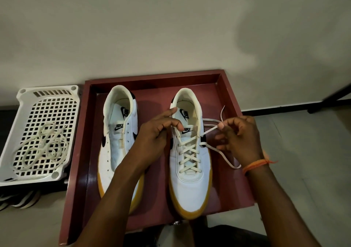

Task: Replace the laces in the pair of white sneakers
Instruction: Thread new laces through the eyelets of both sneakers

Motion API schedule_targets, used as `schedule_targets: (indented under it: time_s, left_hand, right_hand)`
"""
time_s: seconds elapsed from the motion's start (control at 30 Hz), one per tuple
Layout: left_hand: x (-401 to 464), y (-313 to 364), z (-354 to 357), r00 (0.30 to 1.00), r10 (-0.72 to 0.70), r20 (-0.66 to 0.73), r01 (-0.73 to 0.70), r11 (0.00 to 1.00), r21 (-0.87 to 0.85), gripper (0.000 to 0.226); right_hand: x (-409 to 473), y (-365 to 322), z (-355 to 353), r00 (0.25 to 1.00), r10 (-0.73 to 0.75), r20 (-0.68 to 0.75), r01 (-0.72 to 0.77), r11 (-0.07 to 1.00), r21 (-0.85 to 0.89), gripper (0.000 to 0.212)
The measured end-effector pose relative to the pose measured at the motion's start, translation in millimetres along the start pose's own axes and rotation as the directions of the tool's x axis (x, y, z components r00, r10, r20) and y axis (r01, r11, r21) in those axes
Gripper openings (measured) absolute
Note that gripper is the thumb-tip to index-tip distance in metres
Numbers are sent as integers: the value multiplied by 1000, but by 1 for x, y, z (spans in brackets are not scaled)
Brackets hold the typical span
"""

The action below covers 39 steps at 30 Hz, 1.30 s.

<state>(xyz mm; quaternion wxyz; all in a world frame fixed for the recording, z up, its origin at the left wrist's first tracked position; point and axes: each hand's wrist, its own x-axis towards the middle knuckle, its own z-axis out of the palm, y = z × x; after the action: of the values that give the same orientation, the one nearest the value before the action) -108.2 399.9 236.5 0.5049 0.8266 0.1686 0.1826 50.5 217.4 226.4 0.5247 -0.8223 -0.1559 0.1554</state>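
Two white sneakers with yellow soles stand side by side in a dark red tray (81,151). The left sneaker (117,144) has bare eyelets. The right sneaker (190,170) carries a cream lace (188,151) crossed up its front. My left hand (153,132) rests at the top of that shoe by the tongue, its thumb and fingers pinching the lace's left strand. To the shoe's right, my right hand (239,138) pinches the other lace end between thumb and forefinger, and a loose loop trails under it.
A white plastic basket (24,102) stands left of the tray with a tangle of cream laces (43,148) in it. A pale wall rises behind. A dark furniture leg (330,100) crosses the floor at the far right.
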Motion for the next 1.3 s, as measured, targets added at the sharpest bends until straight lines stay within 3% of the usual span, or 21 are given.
schedule_targets:
  time_s: [0.17,0.27,0.33,0.37,0.47,0.6,0.73,0.87,1.0,1.17,1.3]
  left_hand:
    - [-1,-2,-1,1000,-17,-7,17,1000,-12,60]
    - [-2,-2,1,1000,10,-15,-9,1000,27,61]
    - [-4,2,8,996,51,-78,-42,993,111,53]
    - [-7,7,13,986,90,-141,-63,980,186,48]
    - [-16,26,30,936,195,-295,-78,927,366,40]
    - [-38,56,52,946,270,-178,-160,869,468,38]
    - [-57,90,74,975,190,-112,-123,890,440,49]
    - [-59,130,83,980,166,-109,-111,914,391,37]
    - [-49,175,81,976,156,-154,-89,924,372,6]
    - [-44,227,61,953,232,-195,-153,924,351,17]
    - [-45,262,39,919,299,-258,-208,922,327,17]
  right_hand:
    - [-3,2,8,985,49,163,-55,998,33,8]
    - [-8,1,2,917,50,395,11,988,-152,43]
    - [-10,4,1,882,74,466,53,966,-253,70]
    - [-13,-1,0,880,74,468,70,957,-283,71]
    - [-22,-19,-9,908,59,414,58,963,-264,36]
    - [-37,-40,-37,963,74,261,4,958,-285,26]
    - [-56,-75,-67,982,-4,187,47,972,-228,46]
    - [-73,-117,-92,972,-46,229,94,975,-203,22]
    - [-91,-151,-112,961,-70,267,131,967,-217,16]
    - [-111,-197,-143,961,-159,228,183,979,-88,16]
    - [-130,-234,-161,957,-218,191,200,974,111,13]
